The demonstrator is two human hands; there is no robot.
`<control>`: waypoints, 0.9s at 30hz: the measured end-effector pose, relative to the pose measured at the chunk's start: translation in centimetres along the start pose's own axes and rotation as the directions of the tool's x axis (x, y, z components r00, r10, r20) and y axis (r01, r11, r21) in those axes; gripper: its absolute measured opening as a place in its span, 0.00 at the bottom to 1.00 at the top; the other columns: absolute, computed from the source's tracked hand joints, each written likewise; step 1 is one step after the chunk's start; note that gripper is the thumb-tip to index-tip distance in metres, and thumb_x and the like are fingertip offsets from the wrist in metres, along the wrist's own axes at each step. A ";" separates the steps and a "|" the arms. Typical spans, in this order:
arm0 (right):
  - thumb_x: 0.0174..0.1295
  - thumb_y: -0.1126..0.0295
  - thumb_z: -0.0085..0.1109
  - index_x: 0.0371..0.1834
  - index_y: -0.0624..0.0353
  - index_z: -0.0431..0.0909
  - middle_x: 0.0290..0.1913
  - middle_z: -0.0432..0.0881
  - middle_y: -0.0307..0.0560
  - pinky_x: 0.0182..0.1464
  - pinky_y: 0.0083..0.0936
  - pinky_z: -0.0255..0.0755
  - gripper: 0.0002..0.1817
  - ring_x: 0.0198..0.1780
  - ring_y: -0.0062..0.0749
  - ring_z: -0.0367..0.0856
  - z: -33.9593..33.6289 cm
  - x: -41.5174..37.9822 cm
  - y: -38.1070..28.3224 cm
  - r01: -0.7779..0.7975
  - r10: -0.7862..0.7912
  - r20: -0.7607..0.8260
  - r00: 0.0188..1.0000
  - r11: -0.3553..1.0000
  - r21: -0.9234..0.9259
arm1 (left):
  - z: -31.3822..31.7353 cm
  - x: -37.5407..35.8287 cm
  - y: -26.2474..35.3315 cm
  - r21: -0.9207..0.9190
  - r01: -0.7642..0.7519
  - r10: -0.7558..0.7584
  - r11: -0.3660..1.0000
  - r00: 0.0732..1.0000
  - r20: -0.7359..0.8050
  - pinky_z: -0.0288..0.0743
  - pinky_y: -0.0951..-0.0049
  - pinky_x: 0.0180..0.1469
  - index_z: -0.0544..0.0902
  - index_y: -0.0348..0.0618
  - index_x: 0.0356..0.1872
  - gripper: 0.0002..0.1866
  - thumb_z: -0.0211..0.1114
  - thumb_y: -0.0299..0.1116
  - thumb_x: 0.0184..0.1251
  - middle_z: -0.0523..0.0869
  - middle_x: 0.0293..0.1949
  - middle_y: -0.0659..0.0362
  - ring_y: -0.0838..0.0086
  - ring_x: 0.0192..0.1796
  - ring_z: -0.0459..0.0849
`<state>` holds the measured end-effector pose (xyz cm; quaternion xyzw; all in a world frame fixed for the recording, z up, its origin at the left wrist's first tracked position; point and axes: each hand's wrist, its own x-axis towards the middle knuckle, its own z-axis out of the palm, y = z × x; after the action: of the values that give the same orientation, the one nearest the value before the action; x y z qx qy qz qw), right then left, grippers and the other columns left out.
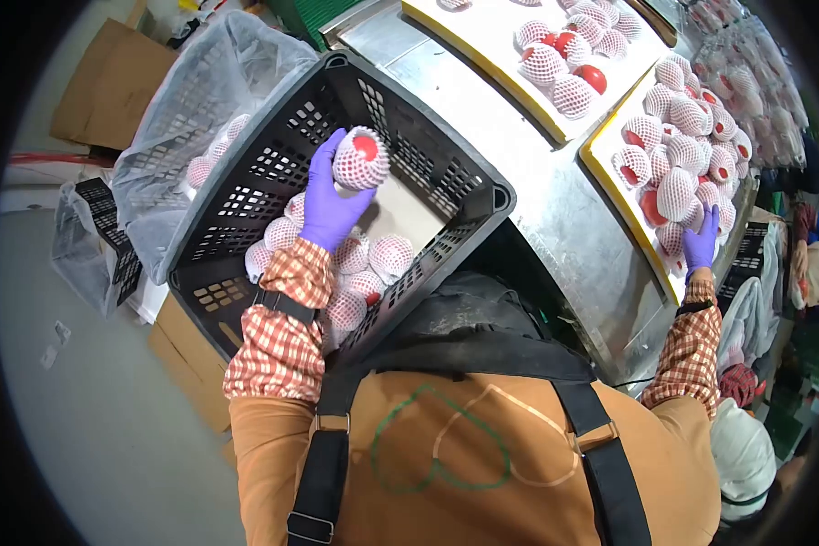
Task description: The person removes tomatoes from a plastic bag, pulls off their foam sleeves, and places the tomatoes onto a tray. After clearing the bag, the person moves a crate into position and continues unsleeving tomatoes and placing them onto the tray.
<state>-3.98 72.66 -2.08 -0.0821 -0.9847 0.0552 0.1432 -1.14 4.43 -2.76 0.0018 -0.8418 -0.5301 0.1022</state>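
Note:
My left hand (329,196), in a purple glove, grips a round red fruit (361,159) wrapped in a white foam net. It holds the fruit above the inside of a black plastic crate (237,205). More netted fruits (391,257) lie in the crate's near part, below my left wrist; my forearm hides some. Off to the right, my right hand (700,244), also gloved in purple, reaches over the near edge of a pile of netted fruits (676,193). Its fingers are stretched out against the fruits, and I see nothing lifted in them.
The pile lies on a yellow-edged board (623,214) on a metal table (564,205). Another yellow-edged board (482,55) bears more netted fruits. Left of the crate stands a plastic-lined container (168,136), with a cardboard box (109,86) behind. A person's light-coloured hat (742,450) shows at lower right.

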 end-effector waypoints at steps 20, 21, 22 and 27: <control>0.53 0.59 0.66 0.69 0.63 0.59 0.70 0.59 0.65 0.71 0.39 0.54 0.41 0.71 0.56 0.58 3.2 -5.0 -15.1 0.095 -0.020 -0.252 0.968 0.952 0.290 | -4.1 -8.5 5.2 -0.108 -0.112 0.115 0.988 0.993 0.022 0.60 0.65 0.70 0.57 0.36 0.71 0.48 0.72 0.23 0.45 0.63 0.68 0.49 0.62 0.69 0.65; 0.52 0.61 0.67 0.67 0.63 0.61 0.68 0.62 0.65 0.70 0.38 0.56 0.40 0.70 0.54 0.61 2.9 -4.9 -15.1 0.044 0.030 -0.217 0.976 0.943 0.330 | -4.2 -8.5 5.0 -0.137 -0.106 0.112 0.985 0.993 0.036 0.60 0.65 0.71 0.56 0.36 0.71 0.48 0.71 0.23 0.45 0.63 0.69 0.50 0.63 0.69 0.64; 0.51 0.62 0.68 0.66 0.63 0.63 0.66 0.65 0.64 0.69 0.37 0.58 0.39 0.69 0.53 0.63 2.6 -4.8 -15.1 -0.005 0.076 -0.180 0.981 0.930 0.368 | -4.3 -8.6 4.8 -0.145 -0.121 0.128 0.982 0.991 0.039 0.60 0.65 0.71 0.56 0.36 0.71 0.48 0.71 0.23 0.45 0.63 0.69 0.50 0.63 0.69 0.64; 0.49 0.64 0.69 0.61 0.65 0.67 0.63 0.69 0.61 0.67 0.35 0.62 0.35 0.65 0.49 0.68 0.5 -0.9 -14.7 -0.039 0.196 -0.213 0.957 0.815 0.578 | -4.2 -8.3 5.8 -0.322 -0.014 0.037 0.947 0.997 0.065 0.59 0.64 0.71 0.54 0.38 0.72 0.50 0.70 0.20 0.44 0.62 0.69 0.51 0.63 0.71 0.63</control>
<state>-5.47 58.08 -0.86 -0.1034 -0.8885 0.3434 0.2864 8.38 4.12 2.78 -0.0445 -0.7473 -0.6583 0.0782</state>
